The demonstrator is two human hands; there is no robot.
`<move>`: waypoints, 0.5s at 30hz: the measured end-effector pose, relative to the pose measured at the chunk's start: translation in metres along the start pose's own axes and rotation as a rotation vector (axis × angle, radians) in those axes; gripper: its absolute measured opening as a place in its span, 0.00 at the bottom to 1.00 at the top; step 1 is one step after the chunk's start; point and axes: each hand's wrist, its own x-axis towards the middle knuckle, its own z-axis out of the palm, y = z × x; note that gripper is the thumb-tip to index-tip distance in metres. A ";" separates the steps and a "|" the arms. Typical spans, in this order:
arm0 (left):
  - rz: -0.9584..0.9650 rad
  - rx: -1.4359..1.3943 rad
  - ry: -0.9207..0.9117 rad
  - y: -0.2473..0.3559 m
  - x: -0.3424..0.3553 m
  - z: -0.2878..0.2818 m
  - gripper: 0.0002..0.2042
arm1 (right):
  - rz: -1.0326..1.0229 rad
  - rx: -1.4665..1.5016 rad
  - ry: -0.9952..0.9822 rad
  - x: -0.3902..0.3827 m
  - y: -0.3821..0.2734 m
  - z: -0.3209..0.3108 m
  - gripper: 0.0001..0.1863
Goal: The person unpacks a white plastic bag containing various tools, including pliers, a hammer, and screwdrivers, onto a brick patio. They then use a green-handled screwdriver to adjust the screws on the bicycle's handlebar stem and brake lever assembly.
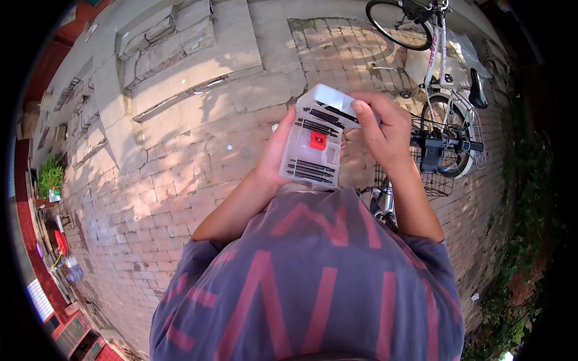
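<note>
A whitish plastic bit case (295, 147) lies opened in front of my chest, tilted. My left hand (278, 150) is wrapped round its left side, with most fingers hidden beneath. Double-ended dark bits (311, 171) sit in a row at its near end, and more dark bits lie toward the far end. Between the rows is a small red block (318, 140). My right hand (387, 129) grips the white flap (329, 95) at the far right of the case, thumb on top and fingers partly hidden. Dark strips show under that flap.
A white bicycle (431, 66) stands on the brick paving (198, 222) at the far right. A second bicycle with a black wire basket (430, 185) is close to my right forearm. Concrete steps (174, 90) rise at the far left; green plants (506, 289) line the right edge.
</note>
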 end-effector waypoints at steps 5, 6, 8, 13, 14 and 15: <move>-0.075 -0.055 -0.064 -0.006 -0.007 0.013 0.38 | 0.232 0.112 0.099 0.019 0.001 -0.007 0.16; -0.066 -0.026 -0.049 -0.007 -0.008 0.016 0.39 | 0.270 0.120 0.105 0.021 -0.002 -0.009 0.17; -0.059 0.004 -0.036 -0.007 -0.008 0.021 0.39 | 0.320 0.134 0.123 0.023 -0.002 -0.009 0.18; -0.156 -0.040 -0.020 -0.007 -0.007 0.022 0.42 | 0.362 0.128 0.134 0.021 0.000 -0.011 0.18; -0.160 -0.041 -0.020 -0.007 -0.007 0.023 0.42 | 0.383 0.146 0.153 0.020 0.003 -0.012 0.19; -0.176 -0.058 0.001 -0.007 -0.006 0.025 0.41 | 0.385 0.144 0.155 0.021 0.005 -0.013 0.19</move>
